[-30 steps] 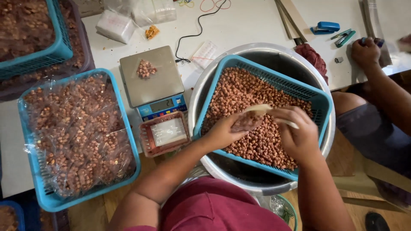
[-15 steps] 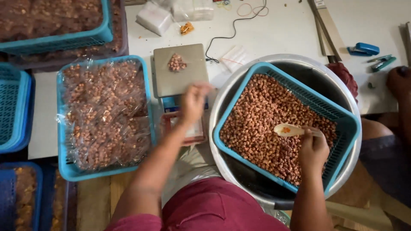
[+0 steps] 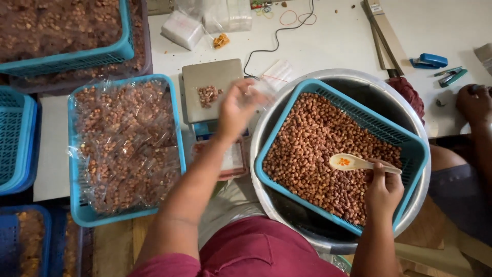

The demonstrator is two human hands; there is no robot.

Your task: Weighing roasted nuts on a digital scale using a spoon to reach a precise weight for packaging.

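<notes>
My left hand (image 3: 234, 106) is blurred over the right edge of a small grey scale (image 3: 205, 77), next to a little heap of peanuts (image 3: 207, 95) on its plate. Something clear and smeared shows at its fingertips; I cannot tell whether it grips it. My right hand (image 3: 383, 189) holds a cream plastic spoon (image 3: 344, 162) flat over loose peanuts (image 3: 312, 149). The peanuts fill a teal basket (image 3: 419, 150) set inside a metal basin (image 3: 260, 197).
A teal basket (image 3: 178, 133) of bagged peanuts sits on the left, with more teal baskets (image 3: 20, 133) around it. Packs of clear bags (image 3: 182, 26), a cable, rubber bands and two staplers (image 3: 429, 60) lie on the white table. Another person's hand (image 3: 474, 102) rests at the right.
My left hand left the peanut basket and swung left to the scale, then rose to its right edge. The right hand slid back with the spoon. The view shifted right.
</notes>
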